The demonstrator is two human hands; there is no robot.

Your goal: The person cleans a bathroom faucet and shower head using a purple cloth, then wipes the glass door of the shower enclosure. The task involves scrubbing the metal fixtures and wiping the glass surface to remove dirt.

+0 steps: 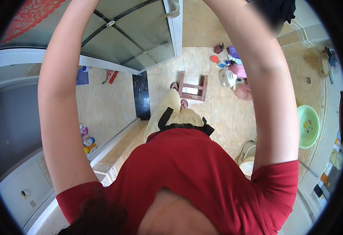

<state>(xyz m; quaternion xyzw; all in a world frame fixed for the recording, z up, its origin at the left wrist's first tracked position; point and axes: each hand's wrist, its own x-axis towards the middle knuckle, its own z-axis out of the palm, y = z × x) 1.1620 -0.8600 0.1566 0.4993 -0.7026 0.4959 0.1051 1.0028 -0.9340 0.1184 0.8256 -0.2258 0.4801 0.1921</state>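
Stool (205,87) by feet (184,104); right arm (273,94) overlaps probably pink basin (242,92); hands beyond frame, can't tell grip.

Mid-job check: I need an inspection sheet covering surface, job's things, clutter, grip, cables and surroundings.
Surface: pale tiled floor.
Job's things: nothing seen in hand.
Clutter: wooden frame by the feet; white jug and red round item on the floor.
Grip: both hands out of view; left arm and right arm run past the upper edge.
Cables: nothing seen.
Surroundings: glass-paned door upper left; green basin right, small items inside.
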